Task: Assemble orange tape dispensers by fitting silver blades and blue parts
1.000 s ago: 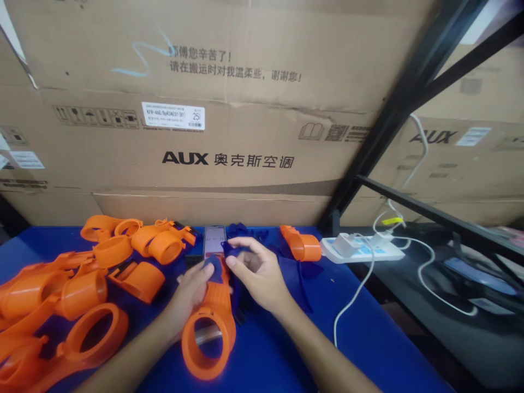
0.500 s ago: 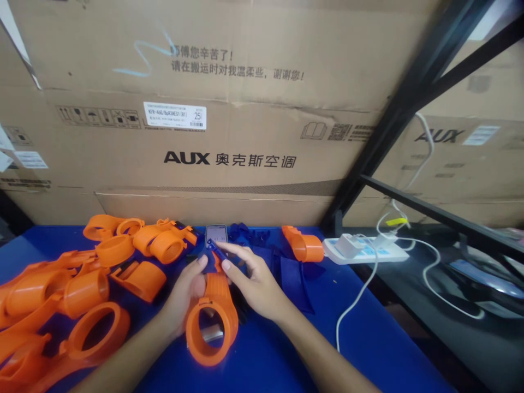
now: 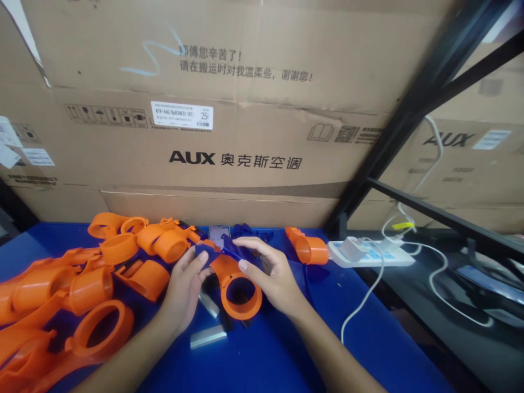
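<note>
- Loose orange parts [image 3: 96, 327] lie heaped on the blue worktop [image 3: 262, 365].
- The left hand [image 3: 184, 281] is clamped on the blue end of the ringed orange piece [image 3: 254, 311], above two metal bars [image 3: 208, 337].
- The right hand [image 3: 278, 275] pinches a blue piece [image 3: 231, 246] against it.
- A power strip [image 3: 395, 258] lies farther right.

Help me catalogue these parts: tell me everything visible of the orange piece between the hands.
The orange piece looks like smooth moulded plastic: an open ring on a narrower neck, unbroken where visible. It is held over the blue table, ring nearer the wearer, opening tilted into view. The left hand grips its far end, beside blue pieces held by the right hand. Fingers partly hide that end.
</note>
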`<action>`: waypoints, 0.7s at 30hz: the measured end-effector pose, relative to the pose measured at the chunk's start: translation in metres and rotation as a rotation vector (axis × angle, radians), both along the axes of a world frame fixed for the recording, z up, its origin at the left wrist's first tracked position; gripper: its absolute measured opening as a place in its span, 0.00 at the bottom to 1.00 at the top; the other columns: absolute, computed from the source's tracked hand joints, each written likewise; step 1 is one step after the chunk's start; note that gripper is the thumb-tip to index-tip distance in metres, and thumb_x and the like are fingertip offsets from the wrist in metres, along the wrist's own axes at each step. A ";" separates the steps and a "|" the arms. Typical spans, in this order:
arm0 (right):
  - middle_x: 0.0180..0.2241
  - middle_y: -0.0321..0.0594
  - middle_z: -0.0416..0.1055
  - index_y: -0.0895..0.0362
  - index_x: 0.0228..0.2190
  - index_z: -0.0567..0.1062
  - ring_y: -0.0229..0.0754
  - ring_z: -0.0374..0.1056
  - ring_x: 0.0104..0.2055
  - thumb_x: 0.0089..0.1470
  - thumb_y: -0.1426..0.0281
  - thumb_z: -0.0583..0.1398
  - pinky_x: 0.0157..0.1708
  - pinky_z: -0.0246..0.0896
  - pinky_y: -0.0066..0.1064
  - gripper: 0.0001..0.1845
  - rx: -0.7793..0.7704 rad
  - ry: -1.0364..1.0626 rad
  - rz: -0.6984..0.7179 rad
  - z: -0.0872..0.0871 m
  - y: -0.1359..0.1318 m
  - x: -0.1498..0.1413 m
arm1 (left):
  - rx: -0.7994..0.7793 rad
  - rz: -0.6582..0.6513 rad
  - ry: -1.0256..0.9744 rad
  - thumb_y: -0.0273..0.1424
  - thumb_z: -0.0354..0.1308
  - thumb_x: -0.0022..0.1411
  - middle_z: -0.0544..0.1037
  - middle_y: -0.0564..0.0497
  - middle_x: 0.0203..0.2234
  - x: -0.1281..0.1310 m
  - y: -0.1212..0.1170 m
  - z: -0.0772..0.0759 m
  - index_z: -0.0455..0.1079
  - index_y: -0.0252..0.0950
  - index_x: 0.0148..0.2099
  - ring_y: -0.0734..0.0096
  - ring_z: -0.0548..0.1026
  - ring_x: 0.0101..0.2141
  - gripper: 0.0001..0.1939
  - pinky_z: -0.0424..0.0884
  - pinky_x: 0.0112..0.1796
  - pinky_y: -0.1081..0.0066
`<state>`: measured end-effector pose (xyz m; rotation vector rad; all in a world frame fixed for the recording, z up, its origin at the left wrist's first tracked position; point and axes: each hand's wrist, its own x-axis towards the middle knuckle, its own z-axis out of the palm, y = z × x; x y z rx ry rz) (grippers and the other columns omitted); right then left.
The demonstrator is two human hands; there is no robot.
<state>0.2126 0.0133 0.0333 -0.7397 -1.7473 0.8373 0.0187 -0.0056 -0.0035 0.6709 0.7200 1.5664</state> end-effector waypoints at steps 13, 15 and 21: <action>0.54 0.44 0.78 0.50 0.49 0.81 0.52 0.73 0.57 0.60 0.65 0.67 0.61 0.66 0.52 0.15 -0.003 -0.052 -0.006 -0.001 -0.003 -0.005 | 0.048 -0.005 0.059 0.36 0.72 0.58 0.82 0.47 0.45 -0.002 0.001 -0.003 0.78 0.38 0.46 0.60 0.78 0.47 0.15 0.75 0.48 0.62; 0.54 0.43 0.78 0.50 0.50 0.81 0.52 0.74 0.57 0.61 0.65 0.67 0.60 0.66 0.51 0.15 -0.026 -0.066 0.005 0.001 -0.003 -0.005 | 0.065 -0.015 0.063 0.36 0.71 0.59 0.82 0.46 0.45 -0.002 0.000 -0.003 0.78 0.38 0.47 0.59 0.78 0.48 0.15 0.75 0.49 0.61; 0.58 0.44 0.75 0.50 0.59 0.72 0.51 0.73 0.57 0.64 0.64 0.63 0.57 0.70 0.47 0.23 -0.005 -0.148 0.071 0.004 -0.002 0.001 | 0.138 0.012 0.073 0.33 0.73 0.57 0.82 0.45 0.49 -0.006 -0.003 -0.003 0.77 0.40 0.53 0.54 0.77 0.54 0.21 0.72 0.56 0.57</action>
